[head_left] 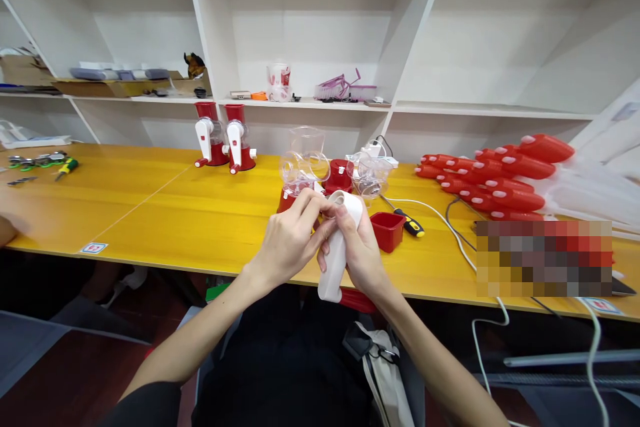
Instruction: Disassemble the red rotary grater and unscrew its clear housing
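Both my hands are closed round a white plastic crank handle point(334, 260) held upright over the front edge of the yellow table point(200, 220). My right hand point(363, 253) wraps its shaft from the right. My left hand point(293, 237) pinches its rounded top end with thumb and fingers. Just behind my hands stand a red-and-clear grinder body point(299, 177), a red cap piece point(339, 177) and a clear plastic hopper point(373, 177). A small red square cup point(388, 230) sits right of my hands.
Two assembled red-and-white hand grinders point(225, 140) stand at the back. A row of several red-capped parts point(490, 177) lies at the right. A yellow-black screwdriver point(407, 221) and white cables point(450, 227) lie nearby. Tools point(45, 163) lie far left. Shelves rise behind.
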{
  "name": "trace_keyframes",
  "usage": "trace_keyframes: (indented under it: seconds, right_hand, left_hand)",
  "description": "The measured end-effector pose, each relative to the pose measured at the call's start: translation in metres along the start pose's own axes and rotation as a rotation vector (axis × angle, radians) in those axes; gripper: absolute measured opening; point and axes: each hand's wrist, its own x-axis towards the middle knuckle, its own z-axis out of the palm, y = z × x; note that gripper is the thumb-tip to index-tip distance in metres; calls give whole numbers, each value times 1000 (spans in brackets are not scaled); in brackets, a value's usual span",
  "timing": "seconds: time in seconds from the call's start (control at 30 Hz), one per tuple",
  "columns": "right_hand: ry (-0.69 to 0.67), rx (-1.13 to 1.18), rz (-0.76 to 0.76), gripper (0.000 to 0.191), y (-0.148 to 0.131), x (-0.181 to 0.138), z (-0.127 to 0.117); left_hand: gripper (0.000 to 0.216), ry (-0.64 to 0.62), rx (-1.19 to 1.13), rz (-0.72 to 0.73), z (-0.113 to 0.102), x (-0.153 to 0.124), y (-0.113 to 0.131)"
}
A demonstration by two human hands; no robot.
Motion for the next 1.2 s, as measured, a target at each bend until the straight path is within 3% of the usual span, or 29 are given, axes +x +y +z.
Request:
trace_keyframes:
  seconds: [0.23,0.7,1.0,1.2]
  right_hand:
    - [36,-31,28,55,0,2,0]
    - [37,-52,-20,49,-6,-6,0]
    - [90,-35,-47,52,-5,2,-2]
    - [146,-7,-80,50,-8,3,-4]
  left_hand:
    - [15,54,-132,-94,15,-5,-3]
    - [16,133,-322,-40,11,-2,-2]
    - [17,101,-157,13,9,-1,-1]
    - [16,204,-39,117,15,-2,1]
